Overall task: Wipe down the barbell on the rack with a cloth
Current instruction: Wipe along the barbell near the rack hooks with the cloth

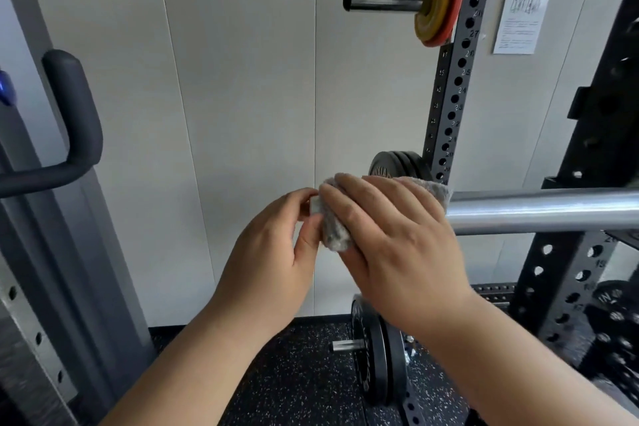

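The cloth [333,235] is wrapped over the left end of the bar [539,213] on the rack [447,93] and gripped by the curled right hand [390,239], while the tip seems pinched by the left hand [273,242]; the cloth should be squeezed tight and slid slowly right.

Rack upright [447,104] (hole numbers 22–27)

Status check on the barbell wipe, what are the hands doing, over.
Right hand grips cloth wrapped on barbell end. Left hand pinches the very tip. Nothing blocking the shaft.
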Motion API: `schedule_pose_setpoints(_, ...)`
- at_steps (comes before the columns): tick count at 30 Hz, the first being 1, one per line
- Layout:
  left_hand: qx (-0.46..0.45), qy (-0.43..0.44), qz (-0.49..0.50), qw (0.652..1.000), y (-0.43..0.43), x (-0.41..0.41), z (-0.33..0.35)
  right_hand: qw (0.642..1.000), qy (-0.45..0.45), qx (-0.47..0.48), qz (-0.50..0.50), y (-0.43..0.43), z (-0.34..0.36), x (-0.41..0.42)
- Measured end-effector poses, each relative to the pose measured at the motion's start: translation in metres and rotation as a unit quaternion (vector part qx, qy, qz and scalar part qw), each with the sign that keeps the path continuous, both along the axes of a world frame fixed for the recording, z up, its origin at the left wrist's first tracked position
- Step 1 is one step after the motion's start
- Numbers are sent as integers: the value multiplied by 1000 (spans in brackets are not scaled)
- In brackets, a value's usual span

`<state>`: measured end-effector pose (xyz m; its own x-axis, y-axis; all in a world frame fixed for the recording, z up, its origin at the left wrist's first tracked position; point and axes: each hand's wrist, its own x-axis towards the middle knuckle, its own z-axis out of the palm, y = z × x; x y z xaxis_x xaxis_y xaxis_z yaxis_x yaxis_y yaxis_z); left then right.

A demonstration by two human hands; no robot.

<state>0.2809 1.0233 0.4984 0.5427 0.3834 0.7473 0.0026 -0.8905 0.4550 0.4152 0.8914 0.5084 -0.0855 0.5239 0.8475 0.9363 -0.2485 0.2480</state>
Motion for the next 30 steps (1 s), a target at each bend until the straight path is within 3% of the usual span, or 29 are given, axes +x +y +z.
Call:
schedule_pose_setpoints(4,79,-10,13,997,1,0,-6,998,19,4,-55,-34,-2,31)
schedule_pose_setpoints(10,38,10,26,999,0,6,4,987,89,75,-111,-10,-5,2)
schedule_pose_setpoints(14,-2,26,15,1000,1,5,11,998,8,40,-56,-6,-17,0)
schedule_pose_setpoints(16,36,27,56,997,0,3,12,998,-18,25,-50,-24,-14,22)
schedule_pose_setpoints(21,294,7,119,948,-16,3,14,980,86,109,-143,-69,-17,66)
schedule_pose_setpoints(25,307,46,130,942,-35,15,17,969,154,140,-133,-46,-22,38)
schedule_pose_setpoints(30,323,73,134,934,-44,19,25,996,37,44,-70,-54,-20,47)
